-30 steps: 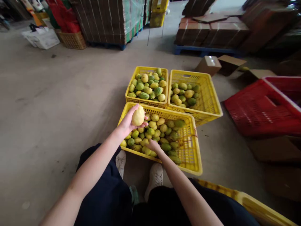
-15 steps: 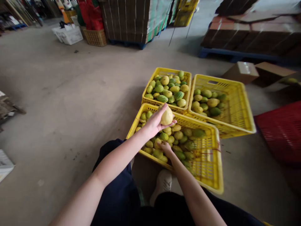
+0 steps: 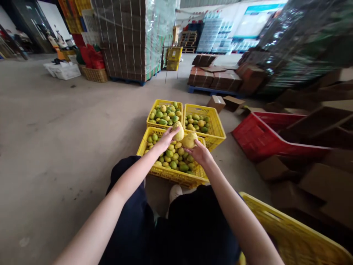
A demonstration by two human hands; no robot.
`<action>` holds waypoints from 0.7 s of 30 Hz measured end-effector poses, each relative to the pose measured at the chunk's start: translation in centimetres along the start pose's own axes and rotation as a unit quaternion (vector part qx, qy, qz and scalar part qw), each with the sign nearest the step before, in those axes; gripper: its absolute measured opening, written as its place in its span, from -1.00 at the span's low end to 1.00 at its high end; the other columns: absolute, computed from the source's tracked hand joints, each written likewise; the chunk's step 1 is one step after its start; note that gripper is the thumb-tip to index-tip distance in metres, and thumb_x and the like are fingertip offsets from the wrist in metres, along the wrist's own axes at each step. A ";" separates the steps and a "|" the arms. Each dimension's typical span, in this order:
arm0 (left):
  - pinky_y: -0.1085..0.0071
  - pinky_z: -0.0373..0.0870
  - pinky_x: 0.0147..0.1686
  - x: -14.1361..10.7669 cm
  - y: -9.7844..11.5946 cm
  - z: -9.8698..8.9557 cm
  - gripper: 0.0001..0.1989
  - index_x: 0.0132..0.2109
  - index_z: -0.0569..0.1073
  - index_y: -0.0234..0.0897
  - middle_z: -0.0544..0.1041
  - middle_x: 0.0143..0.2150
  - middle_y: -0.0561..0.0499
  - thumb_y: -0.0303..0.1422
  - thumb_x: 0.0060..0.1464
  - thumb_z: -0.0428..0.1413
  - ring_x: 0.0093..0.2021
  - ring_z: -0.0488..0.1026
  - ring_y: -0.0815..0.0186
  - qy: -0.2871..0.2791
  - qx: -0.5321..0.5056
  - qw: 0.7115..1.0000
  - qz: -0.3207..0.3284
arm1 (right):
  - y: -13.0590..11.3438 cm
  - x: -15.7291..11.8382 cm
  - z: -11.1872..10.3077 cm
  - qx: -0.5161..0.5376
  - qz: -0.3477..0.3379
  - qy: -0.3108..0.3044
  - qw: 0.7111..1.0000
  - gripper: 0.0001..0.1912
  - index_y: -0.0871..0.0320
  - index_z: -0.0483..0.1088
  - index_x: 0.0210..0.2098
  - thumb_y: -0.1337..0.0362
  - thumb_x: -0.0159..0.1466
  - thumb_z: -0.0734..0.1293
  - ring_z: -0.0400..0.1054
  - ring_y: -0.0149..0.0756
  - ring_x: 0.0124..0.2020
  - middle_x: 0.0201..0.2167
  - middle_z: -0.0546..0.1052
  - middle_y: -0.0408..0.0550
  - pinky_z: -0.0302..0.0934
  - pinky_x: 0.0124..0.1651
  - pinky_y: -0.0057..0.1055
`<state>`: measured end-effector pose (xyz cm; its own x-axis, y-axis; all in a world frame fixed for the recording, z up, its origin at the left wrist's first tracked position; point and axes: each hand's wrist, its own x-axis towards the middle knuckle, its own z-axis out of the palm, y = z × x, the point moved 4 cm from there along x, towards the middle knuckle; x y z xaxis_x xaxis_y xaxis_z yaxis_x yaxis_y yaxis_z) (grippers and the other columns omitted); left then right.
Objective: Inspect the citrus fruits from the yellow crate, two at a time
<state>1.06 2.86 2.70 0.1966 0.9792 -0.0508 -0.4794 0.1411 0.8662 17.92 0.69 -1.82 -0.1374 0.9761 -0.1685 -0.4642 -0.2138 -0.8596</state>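
Observation:
My left hand is closed round a pale yellow papaya-like fruit, held upright above the front yellow crate. Beside it, my right hand grips a second yellow papaya-like fruit, tilted on its side. The two fruits are close together; whether they touch I cannot tell. Below both hands, green and yellow fruits lie heaped in the front crate, partly hidden by my arms.
Behind stand two more yellow crates, one heaped with fruit, the other partly filled. A red crate and cardboard boxes crowd the right. Another yellow crate is by my right leg. Wrapped pallet stacks stand farther back.
My right hand has come up out of the front crate with a fruit and now holds it beside the left hand's fruit. The camera view has tilted up and swung right.

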 end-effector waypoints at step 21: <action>0.38 0.43 -0.17 -4.3 3.9 -4.1 -0.53 -0.16 0.55 -0.31 0.58 -0.20 -0.04 -0.38 -0.32 0.44 -0.22 0.49 0.29 -0.004 0.023 1.000 0.007 | -2.9 -3.5 6.9 -0.033 -0.077 -0.002 0.996 -0.52 0.10 0.35 -0.47 0.08 -0.22 0.63 0.46 -0.36 -0.47 -0.49 0.54 -0.18 0.43 -0.37 -0.42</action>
<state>-5.17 -0.18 4.25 0.1962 0.9799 -0.0353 -0.4424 0.1206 0.8887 13.69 -2.38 4.61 -0.0713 0.9970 -0.0299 -0.4217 -0.0574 -0.9049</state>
